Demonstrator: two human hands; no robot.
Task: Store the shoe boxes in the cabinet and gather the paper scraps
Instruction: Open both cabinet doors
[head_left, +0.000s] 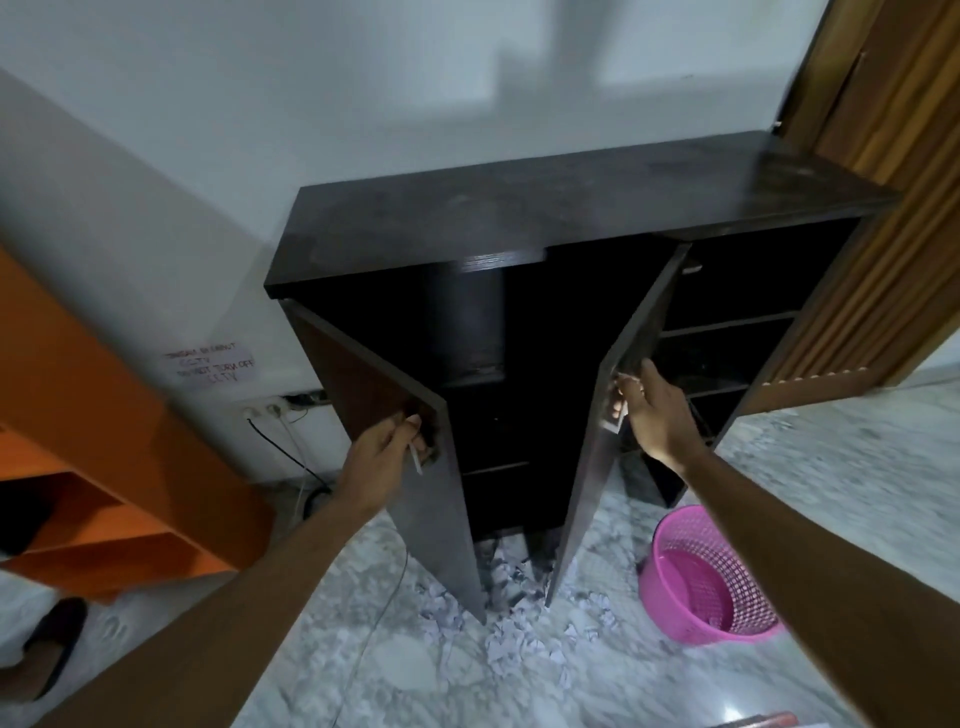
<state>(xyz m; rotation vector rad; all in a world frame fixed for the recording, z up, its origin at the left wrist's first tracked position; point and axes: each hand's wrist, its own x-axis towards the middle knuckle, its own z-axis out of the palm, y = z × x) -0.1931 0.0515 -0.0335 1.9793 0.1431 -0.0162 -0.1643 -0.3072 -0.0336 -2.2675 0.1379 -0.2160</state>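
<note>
A dark wooden cabinet (545, 218) stands against the white wall with both doors swung partly open. My left hand (384, 457) grips the handle of the left door (363, 384). My right hand (649, 410) grips the handle of the right door (613, 395). The inside is dark, with shelves visible. White crumpled paper scraps (514, 639) lie scattered on the marble floor in front of the cabinet's base. I see no shoe boxes inside the cabinet or on the floor, apart from a reddish edge (769, 719) at the bottom of the frame that I cannot identify.
A pink plastic basket (727, 613) lies tilted on the floor at the right. An orange shelf unit (104, 426) stands at the left. A wall socket with cables (270, 413) sits beside the cabinet. A wooden door (893, 156) is at the right. A dark slipper (57, 639) lies at the far left.
</note>
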